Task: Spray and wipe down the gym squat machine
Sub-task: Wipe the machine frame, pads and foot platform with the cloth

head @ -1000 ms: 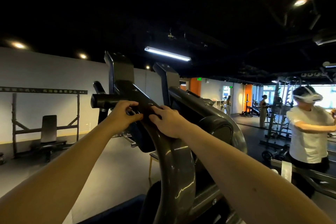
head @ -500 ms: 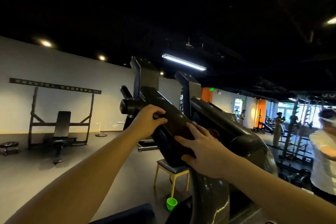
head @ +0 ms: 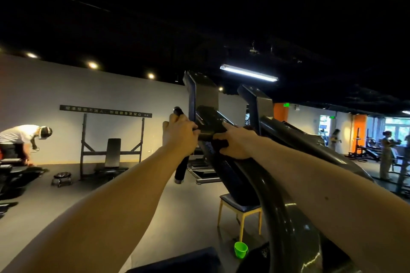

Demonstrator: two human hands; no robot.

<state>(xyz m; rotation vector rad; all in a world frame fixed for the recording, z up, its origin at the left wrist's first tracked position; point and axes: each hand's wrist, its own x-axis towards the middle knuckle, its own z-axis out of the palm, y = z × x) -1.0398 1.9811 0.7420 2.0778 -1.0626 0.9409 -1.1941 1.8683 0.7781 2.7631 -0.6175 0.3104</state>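
The dark grey squat machine (head: pixel 286 213) rises in front of me, its padded arm (head: pixel 213 119) sloping up to the left. My left hand (head: pixel 179 137) grips a black handle bar (head: pixel 180 170) on the arm's left side. My right hand (head: pixel 237 143) rests on the arm just to the right. Its index finger lies straight along the top, and its thumb and other fingers pinch a dark cloth (head: pixel 220 143) against the arm. No spray bottle is in view.
A yellow-legged chair (head: pixel 240 209) and a green cup (head: pixel 240 249) stand on the floor under the machine. A bench rack (head: pixel 113 153) is by the left wall, where a person (head: pixel 20 137) bends over. More people (head: pixel 386 155) stand at the far right.
My view has swung left. My left hand has shifted onto the upright handle bar. My right hand has moved up the arm with the cloth, close to the left hand.
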